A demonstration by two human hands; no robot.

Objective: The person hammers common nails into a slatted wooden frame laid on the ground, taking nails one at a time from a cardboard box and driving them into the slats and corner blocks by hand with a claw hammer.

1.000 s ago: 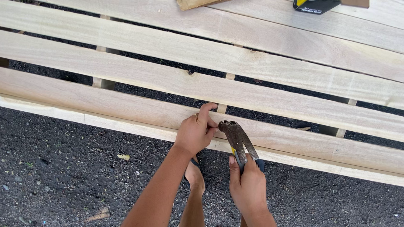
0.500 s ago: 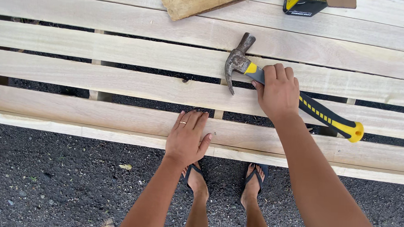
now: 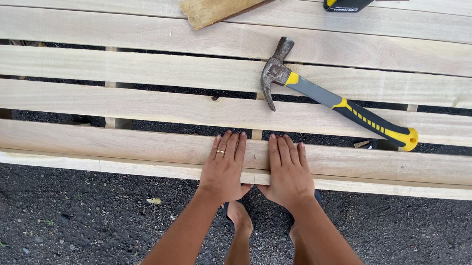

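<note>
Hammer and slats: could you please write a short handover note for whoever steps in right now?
Left hand: flat, palm down on the nearest slat, holding nothing.
Right hand: flat on the same slat beside the left, also holding nothing.
Hammer: lying loose across the slats beyond the hands, head to the left, yellow handle end to the right.
A loose board and a black-and-yellow box lie at the far edge.
Done: slats laid in rows with gaps over cross pieces.
Left: I cannot tell which slats are nailed; check before going on.
</note>
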